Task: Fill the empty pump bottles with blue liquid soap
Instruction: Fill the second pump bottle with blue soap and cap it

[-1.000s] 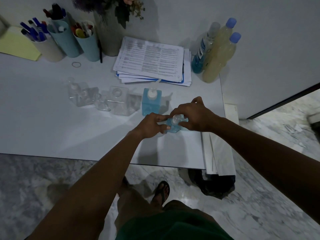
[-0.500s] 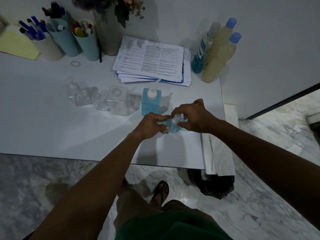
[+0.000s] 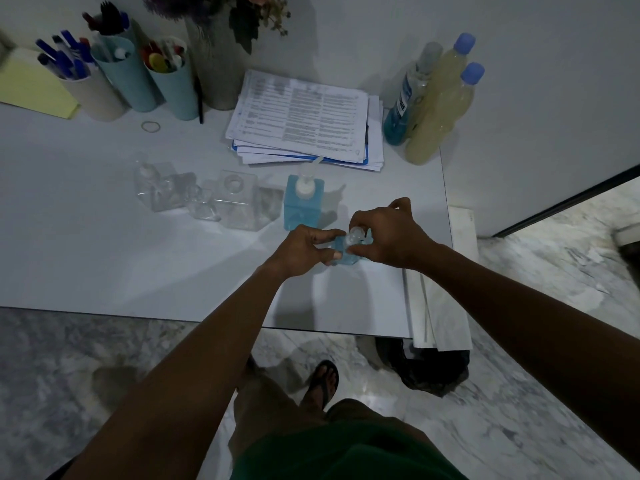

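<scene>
While the small blue-filled bottle (image 3: 343, 257) sits on the white table (image 3: 104, 244) near its right edge, the left hand (image 3: 303, 251) curls its fingers round the bottle's body and the right hand (image 3: 389, 233) pinches the clear pump cap (image 3: 356, 233) at the neck, with both hands closed on it. Just behind stands a larger filled pump bottle (image 3: 304, 206) and empty clear bottles (image 3: 239, 202) stand to its left.

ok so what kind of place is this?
Probably an office or reception desk. A stack of printed papers, cups of pens and a vase of flowers sit on a white table, with a marble-look floor below.
</scene>
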The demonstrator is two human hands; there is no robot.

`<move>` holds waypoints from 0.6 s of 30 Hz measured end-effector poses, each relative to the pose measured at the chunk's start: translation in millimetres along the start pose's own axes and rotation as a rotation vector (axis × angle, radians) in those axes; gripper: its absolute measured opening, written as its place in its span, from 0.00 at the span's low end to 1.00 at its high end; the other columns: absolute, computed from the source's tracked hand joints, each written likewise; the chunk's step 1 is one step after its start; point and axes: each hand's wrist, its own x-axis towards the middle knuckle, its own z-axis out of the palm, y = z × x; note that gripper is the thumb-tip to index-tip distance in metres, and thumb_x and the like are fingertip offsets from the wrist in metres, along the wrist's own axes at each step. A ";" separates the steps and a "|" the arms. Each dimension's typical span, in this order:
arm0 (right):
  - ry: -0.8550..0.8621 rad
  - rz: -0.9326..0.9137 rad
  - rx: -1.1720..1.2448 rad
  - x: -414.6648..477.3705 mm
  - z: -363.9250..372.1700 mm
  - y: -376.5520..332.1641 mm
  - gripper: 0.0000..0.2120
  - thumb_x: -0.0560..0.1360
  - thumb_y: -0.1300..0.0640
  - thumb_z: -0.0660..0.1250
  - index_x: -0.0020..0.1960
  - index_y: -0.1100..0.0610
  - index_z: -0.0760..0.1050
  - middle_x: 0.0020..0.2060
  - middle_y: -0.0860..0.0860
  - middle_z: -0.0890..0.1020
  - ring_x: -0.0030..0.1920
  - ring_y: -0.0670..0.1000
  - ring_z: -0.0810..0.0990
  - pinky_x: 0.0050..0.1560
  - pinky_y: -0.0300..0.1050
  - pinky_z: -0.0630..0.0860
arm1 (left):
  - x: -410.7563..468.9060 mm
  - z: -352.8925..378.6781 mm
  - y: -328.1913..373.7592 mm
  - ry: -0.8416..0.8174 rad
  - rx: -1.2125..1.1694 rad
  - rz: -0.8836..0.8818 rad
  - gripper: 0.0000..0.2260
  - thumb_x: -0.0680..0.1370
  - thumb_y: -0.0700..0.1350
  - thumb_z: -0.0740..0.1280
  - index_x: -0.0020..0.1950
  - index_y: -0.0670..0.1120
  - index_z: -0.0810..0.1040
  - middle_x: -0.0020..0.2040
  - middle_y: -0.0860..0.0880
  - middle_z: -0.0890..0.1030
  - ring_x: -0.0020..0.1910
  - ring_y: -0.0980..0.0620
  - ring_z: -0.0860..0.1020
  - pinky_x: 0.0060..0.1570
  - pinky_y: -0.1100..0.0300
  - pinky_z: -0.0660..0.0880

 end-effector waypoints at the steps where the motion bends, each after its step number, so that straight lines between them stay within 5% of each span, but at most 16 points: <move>1: 0.020 0.016 -0.013 -0.6 1.1 -0.6 0.15 0.72 0.39 0.67 0.47 0.49 0.75 0.39 0.44 0.80 0.42 0.48 0.76 0.53 0.51 0.58 | 0.0 0.0 0.1 0.001 -0.003 -0.002 0.18 0.74 0.40 0.74 0.65 0.44 0.80 0.55 0.47 0.84 0.42 0.56 0.82 0.51 0.63 0.79; 5: -0.006 -0.025 0.075 -4.9 1.9 -0.2 0.19 0.71 0.40 0.69 0.57 0.48 0.75 0.48 0.44 0.80 0.48 0.46 0.74 0.52 0.48 0.56 | 0.3 -0.1 1.6 0.005 0.015 -0.004 0.19 0.74 0.41 0.74 0.65 0.45 0.80 0.51 0.51 0.84 0.41 0.59 0.82 0.50 0.66 0.78; 9: -0.038 -0.050 0.100 -4.9 0.1 1.6 0.13 0.74 0.50 0.69 0.58 0.47 0.77 0.49 0.45 0.81 0.50 0.47 0.76 0.51 0.49 0.59 | 0.8 -0.5 0.0 -0.005 0.014 0.001 0.19 0.74 0.43 0.74 0.65 0.45 0.80 0.50 0.51 0.84 0.42 0.58 0.82 0.52 0.63 0.78; 14: 0.064 0.009 -0.070 -3.0 5.2 -4.5 0.14 0.71 0.40 0.67 0.48 0.49 0.76 0.39 0.44 0.80 0.43 0.48 0.77 0.53 0.50 0.57 | 1.7 -1.4 -1.1 -0.010 0.004 -0.016 0.18 0.74 0.42 0.74 0.65 0.46 0.80 0.56 0.49 0.84 0.45 0.55 0.81 0.55 0.60 0.79; 18: 0.059 -0.034 0.020 -9.9 7.6 -2.7 0.22 0.69 0.42 0.68 0.59 0.50 0.75 0.49 0.46 0.81 0.50 0.49 0.77 0.56 0.54 0.60 | 0.5 -1.1 0.5 -0.001 0.003 -0.017 0.18 0.74 0.42 0.74 0.64 0.46 0.81 0.49 0.54 0.84 0.43 0.61 0.81 0.49 0.68 0.75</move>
